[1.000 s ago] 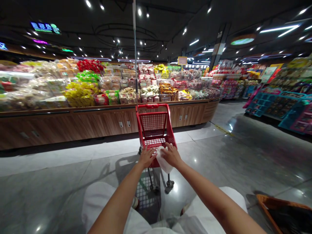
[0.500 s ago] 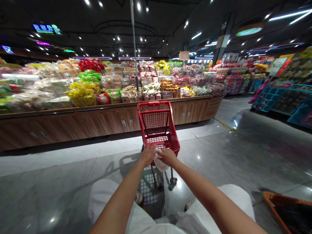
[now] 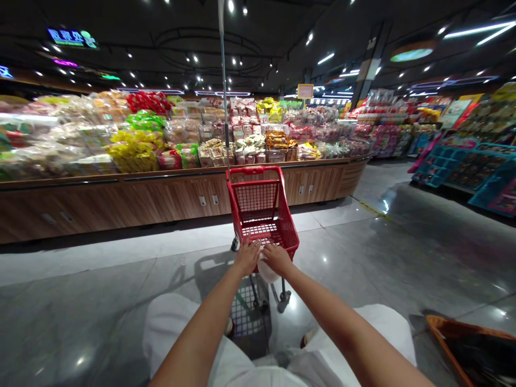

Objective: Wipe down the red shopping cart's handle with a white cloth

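Note:
A small red shopping cart stands in front of me, its near edge under my hands. My left hand lies at that edge with its fingers stretched out and apart. Close beside it, my right hand is closed on a translucent white plastic bag, which hangs below the fingers on the near side of the cart. The fingertips of both hands almost meet. The slatted basket floor shows beyond them.
Across the aisle runs a wooden display counter heaped with packaged snacks. Blue racks stand on the right. An orange-rimmed basket with something dark inside sits on the floor at lower right.
Both hands have shifted only slightly at the cart's near edge; my right hand still has the plastic bag. The view has turned a little, and the orange-rimmed basket appears further left.

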`<state>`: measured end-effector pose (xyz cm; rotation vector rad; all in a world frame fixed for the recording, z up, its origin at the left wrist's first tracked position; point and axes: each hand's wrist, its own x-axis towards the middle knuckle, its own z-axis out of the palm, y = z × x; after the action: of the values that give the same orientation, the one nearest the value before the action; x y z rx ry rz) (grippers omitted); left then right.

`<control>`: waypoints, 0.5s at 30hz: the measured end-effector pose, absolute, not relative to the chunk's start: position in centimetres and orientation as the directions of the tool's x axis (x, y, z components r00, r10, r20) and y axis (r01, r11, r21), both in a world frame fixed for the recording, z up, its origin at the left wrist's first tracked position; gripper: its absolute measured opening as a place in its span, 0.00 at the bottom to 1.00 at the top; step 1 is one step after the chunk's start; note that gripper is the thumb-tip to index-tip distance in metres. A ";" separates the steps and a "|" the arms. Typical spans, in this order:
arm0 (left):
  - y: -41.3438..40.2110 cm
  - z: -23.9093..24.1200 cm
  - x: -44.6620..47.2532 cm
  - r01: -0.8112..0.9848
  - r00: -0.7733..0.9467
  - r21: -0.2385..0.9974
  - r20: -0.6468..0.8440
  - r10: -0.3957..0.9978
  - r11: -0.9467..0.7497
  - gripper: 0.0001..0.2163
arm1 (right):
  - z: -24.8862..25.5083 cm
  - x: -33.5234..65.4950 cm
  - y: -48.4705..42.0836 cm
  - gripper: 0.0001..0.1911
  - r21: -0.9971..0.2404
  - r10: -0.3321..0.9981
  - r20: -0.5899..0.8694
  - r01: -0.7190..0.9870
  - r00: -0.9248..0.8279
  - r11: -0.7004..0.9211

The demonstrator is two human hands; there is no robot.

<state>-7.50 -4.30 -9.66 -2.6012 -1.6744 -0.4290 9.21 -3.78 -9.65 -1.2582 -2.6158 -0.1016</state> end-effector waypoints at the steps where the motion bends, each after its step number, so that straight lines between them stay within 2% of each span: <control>1: -4.3 -9.7 -7.8 0.892 0.394 0.137 0.235 0.889 -0.431 0.20 | -9.5 10.2 -3.6 0.12 -0.019 0.751 0.228 0.768 -0.620 0.640; 7: -4.3 -10.0 -8.1 0.896 0.354 0.183 0.257 0.899 -0.405 0.21 | -8.2 16.5 -2.9 0.10 -0.005 0.760 0.188 0.774 -0.622 0.634; 15: -4.1 -10.8 -8.7 0.892 0.368 0.161 0.284 0.885 -0.423 0.21 | -9.8 7.7 -4.5 0.16 -0.036 0.771 0.250 0.790 -0.586 0.612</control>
<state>-8.70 -4.14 -10.79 -2.5818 -1.6771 -0.5166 7.69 -4.52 -9.76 -1.2808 -2.5977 -0.1149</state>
